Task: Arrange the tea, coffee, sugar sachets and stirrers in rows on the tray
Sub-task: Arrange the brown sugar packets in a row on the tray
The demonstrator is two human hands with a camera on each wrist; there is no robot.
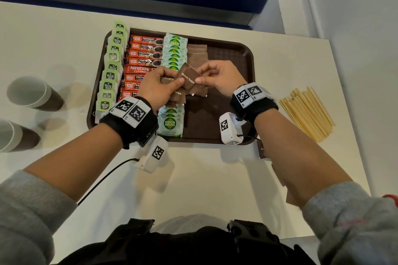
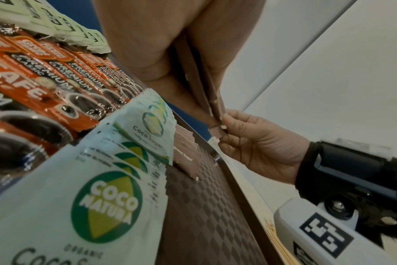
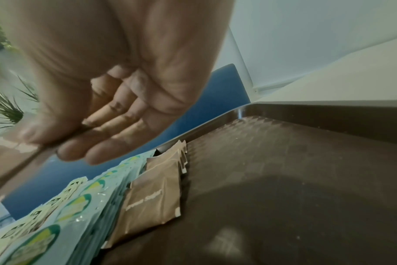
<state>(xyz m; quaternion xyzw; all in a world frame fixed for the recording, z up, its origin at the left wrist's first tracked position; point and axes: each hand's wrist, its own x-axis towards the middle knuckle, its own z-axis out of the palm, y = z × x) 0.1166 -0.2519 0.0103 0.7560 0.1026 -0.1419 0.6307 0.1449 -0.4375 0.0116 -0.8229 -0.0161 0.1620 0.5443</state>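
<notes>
Right now both hands (image 1: 158, 84) (image 1: 219, 77) pinch brown sugar sachets (image 1: 189, 79) above the tray's (image 1: 247, 64) bare right half.

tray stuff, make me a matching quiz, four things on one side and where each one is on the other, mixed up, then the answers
Things:
1. tea bags
2. coffee sticks
3. stirrers
4. brown sugar sachet

Places:
A. held up between both hands over the tray
B. row along the tray's left edge
C. loose pile on the table, right of the tray
D. second row from the left on the tray

Pairs: 1-B, 2-D, 3-C, 4-A

The left hand and right hand both pinch the sachet.
</notes>
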